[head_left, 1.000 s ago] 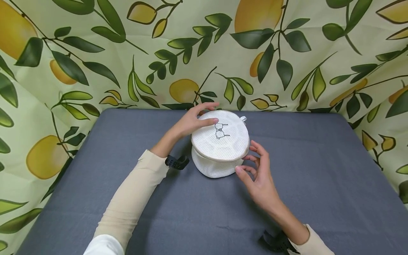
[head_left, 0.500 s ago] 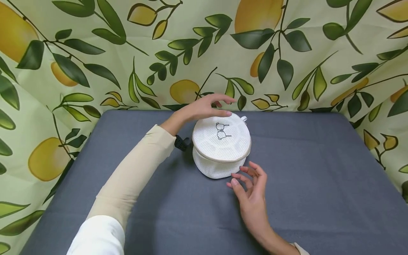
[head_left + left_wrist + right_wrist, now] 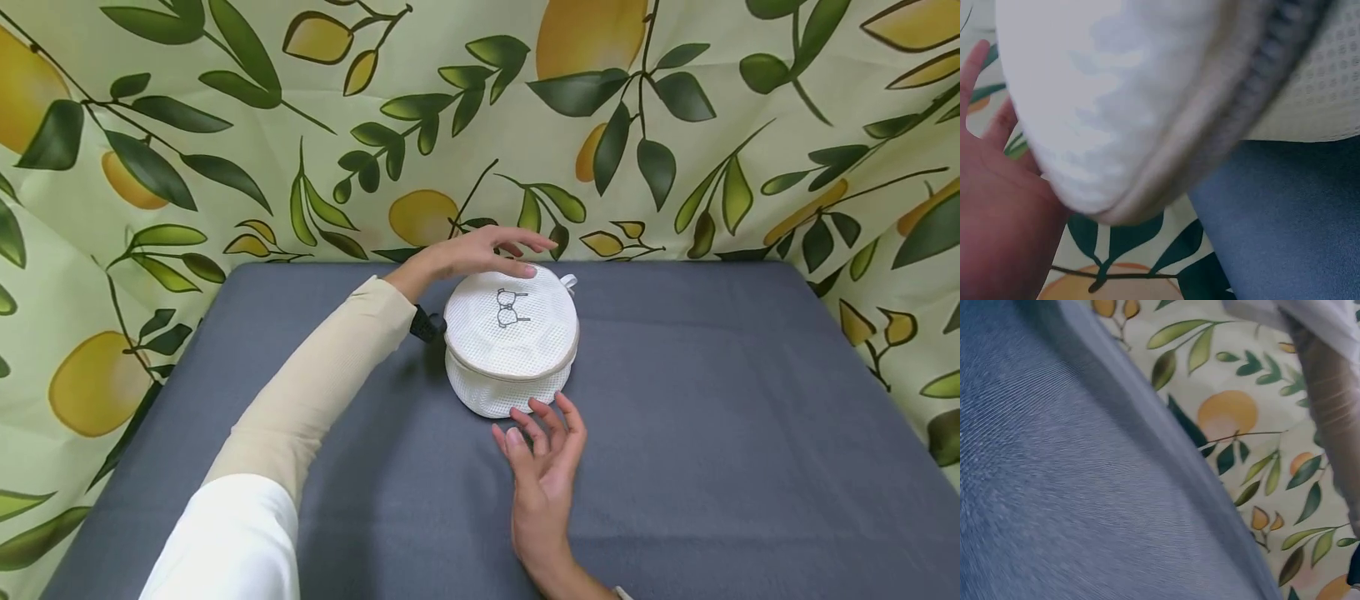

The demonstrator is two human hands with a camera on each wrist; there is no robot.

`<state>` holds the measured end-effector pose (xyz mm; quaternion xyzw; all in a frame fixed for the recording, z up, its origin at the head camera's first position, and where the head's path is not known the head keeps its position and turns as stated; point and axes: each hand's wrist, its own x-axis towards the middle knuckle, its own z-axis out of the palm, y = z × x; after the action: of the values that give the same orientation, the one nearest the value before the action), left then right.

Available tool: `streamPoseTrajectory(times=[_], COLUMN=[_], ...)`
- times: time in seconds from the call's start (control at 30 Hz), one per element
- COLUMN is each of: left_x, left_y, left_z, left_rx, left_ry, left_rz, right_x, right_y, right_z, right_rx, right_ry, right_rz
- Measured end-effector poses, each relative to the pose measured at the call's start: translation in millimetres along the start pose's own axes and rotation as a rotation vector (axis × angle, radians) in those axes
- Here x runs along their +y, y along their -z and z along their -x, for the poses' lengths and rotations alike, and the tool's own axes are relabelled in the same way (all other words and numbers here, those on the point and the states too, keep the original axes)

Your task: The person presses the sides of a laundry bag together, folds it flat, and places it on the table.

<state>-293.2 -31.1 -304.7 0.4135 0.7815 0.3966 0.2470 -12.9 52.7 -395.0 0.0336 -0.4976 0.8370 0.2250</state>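
Observation:
A round white mesh laundry bag (image 3: 536, 337) stands on the table, a small dark line drawing printed on its lid. Over the lid's far left edge lies my left hand (image 3: 472, 252), fingers extended and thumb over the lid; whether it touches is unclear. The left wrist view shows the bag (image 3: 1104, 112) up close, its zipper (image 3: 1254, 87) blurred, with the left hand (image 3: 1007, 200) beside it. Just in front of the bag, my right hand (image 3: 542, 492) is palm up with loosely bent fingers, holding nothing. The right wrist view does not show that hand.
The bag rests on a dark grey-blue cloth-covered table (image 3: 712, 400). Behind and beside the table hangs a fabric (image 3: 255, 167) printed with lemons and leaves. A small loop tab (image 3: 569, 282) sticks out at the bag's far right edge.
My right hand has come away from the bag's right side and moved left and toward me. The left hand has slid right along the lid's far edge. The bag stays in place.

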Motion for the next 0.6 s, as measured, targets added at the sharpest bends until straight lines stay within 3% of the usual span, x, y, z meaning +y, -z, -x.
streamPoseTrajectory(times=[0.2,0.4,0.53,0.6], left_x=[-0.1,0.4,0.1,-1.1], left_y=[-4.6,-5.1,-3.2,-2.7], left_z=[-2.1,1.4,8.6,11.7], left_rx=[-0.068,-0.103,-0.084,-0.064], left_ry=[-0.036,0.007,0.071,0.069], left_rz=[-0.045,-0.134,-0.195,-0.193], right_x=[16.0,21.2,24.2,25.8], right_y=[-10.0,-16.5,-16.4,-16.0], right_z=[2.1,-3.8,-5.0,-4.1], right_rx=[-0.053,-0.059,-0.044,-0.036], right_ry=[0.162,0.197,0.198,0.204], right_rz=[0.045,0.044,0.054,0.059])
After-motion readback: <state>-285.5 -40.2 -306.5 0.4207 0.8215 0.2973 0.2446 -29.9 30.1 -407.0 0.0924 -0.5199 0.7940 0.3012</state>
